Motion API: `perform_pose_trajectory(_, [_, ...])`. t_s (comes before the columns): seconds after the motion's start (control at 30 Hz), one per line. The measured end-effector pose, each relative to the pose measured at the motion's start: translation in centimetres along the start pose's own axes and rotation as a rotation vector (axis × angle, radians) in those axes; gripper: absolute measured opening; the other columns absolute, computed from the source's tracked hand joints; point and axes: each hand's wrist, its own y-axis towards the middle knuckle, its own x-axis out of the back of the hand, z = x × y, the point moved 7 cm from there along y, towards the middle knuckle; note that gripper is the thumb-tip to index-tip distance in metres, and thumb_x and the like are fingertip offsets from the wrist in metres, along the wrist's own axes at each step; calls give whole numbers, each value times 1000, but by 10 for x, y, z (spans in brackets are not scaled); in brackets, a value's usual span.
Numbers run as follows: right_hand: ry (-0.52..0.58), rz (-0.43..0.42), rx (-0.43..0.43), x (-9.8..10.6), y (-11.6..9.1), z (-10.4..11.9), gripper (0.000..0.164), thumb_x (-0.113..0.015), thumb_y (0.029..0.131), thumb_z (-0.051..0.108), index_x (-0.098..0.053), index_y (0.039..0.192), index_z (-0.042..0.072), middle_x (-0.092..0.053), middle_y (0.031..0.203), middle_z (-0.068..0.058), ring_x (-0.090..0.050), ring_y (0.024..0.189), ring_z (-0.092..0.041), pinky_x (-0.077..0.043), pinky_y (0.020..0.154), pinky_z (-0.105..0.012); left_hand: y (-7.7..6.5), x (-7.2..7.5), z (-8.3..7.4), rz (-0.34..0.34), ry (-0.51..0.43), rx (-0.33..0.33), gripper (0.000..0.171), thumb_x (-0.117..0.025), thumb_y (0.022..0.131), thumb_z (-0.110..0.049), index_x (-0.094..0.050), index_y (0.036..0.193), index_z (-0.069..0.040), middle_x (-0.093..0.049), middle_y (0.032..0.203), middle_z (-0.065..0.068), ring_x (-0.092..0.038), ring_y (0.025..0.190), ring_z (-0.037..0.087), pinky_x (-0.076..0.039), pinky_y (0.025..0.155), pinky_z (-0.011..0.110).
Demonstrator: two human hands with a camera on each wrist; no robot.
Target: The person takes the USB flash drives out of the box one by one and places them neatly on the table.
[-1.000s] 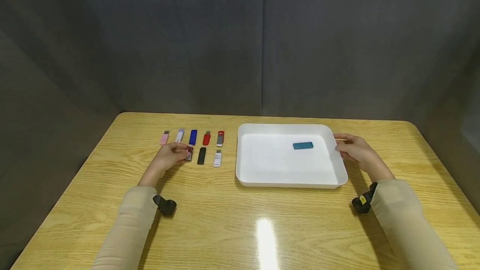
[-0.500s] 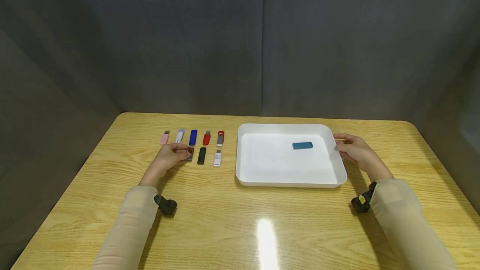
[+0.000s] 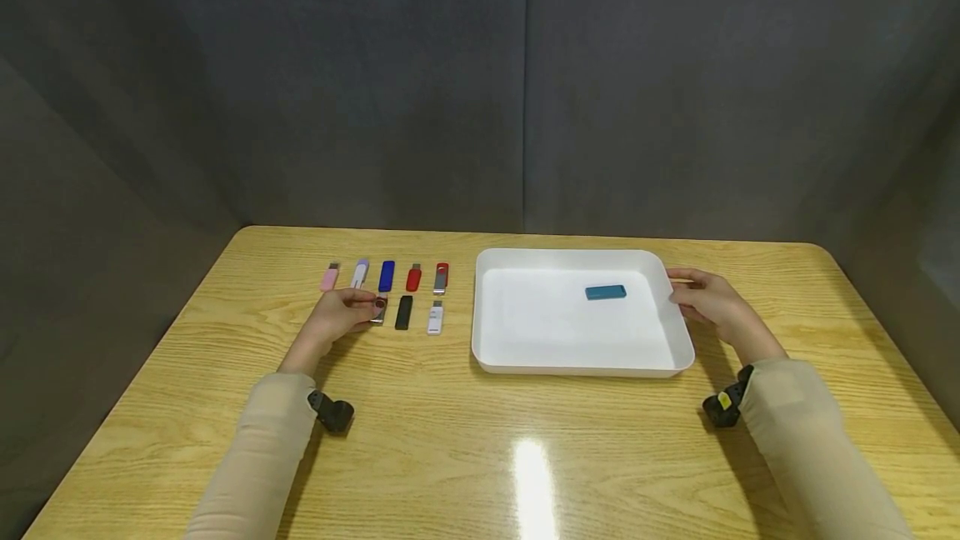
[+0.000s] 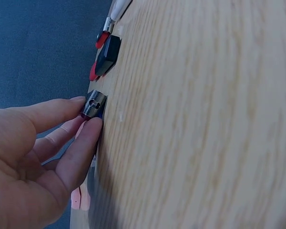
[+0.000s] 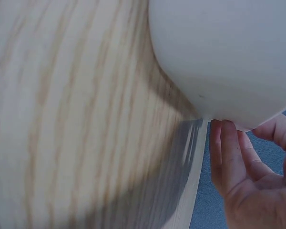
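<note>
With thumb and fingers my left hand (image 3: 336, 313) pinches a USB stick (image 3: 380, 309) that has a silver metal cover and some dark red on it. In the left wrist view the cover of this USB stick (image 4: 94, 103) shows a round pivot between the fingertips; whether it touches the table is unclear. My right hand (image 3: 712, 300) is at the right side of a white tray (image 3: 581, 371). In the right wrist view the fingertips of that hand (image 5: 248, 167) touch the tray's outer wall. Inside the tray lies a teal USB stick (image 3: 606, 292).
Beside the left hand lie a black USB stick (image 3: 403, 312) and a white one (image 3: 435, 317). A row behind holds pink (image 3: 329, 277), lilac-white (image 3: 360, 274), blue (image 3: 386, 276), red (image 3: 413, 277) and red-silver (image 3: 441, 278) sticks. Grey cloth (image 3: 480, 90) surrounds the wooden table (image 3: 420, 440).
The pinched USB stick shifts only very slightly in the left hand's fingers. The right hand stays at the tray's side.
</note>
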Motion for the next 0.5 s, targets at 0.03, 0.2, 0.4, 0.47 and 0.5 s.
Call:
perform_pose_trajectory(0.03, [-1,0,0,0,0,0,61,-47,96,14,-22,151,1,-29,152,-27,-51,116,-19,-47,77,-10,0,0,0,-1,-2,0,43,-53,95,-3,-44,133,15,-52,130,33,-64,93,10,-56,87,28])
perform_pose_trajectory(0.2, [-8,4,6,-1,0,0,61,-46,97,14,-21,151,0,-27,152,-28,-46,126,-30,-48,99,-30,1,1,1,-15,1,11,43,-54,95,-3,-45,132,15,-53,129,32,-64,90,8,-57,86,28])
perform_pose_trajectory(0.4, [-15,2,16,-1,0,0,61,-47,96,15,-22,150,-1,-31,149,-29,-54,114,-22,-50,93,-24,0,1,1,-21,2,17,42,-54,95,-4,-45,131,15,-54,129,32,-64,89,7,-57,87,29])
perform_pose_trajectory(0.47, [-18,0,16,0,0,1,62,-47,96,15,-23,150,-1,-32,148,-29,-54,111,-18,-50,86,-18,0,2,1,-25,5,13,42,-55,94,-4,-47,130,15,-55,128,31,-63,86,5,-57,84,26])
perform_pose_trajectory(0.5, [-20,-2,16,0,0,1,62,-48,96,15,-23,150,-1,-33,148,-29,-54,109,-16,-49,83,-15,-1,2,0,-27,5,11,41,-56,94,-4,-47,130,15,-56,127,31,-63,85,4,-58,82,25])
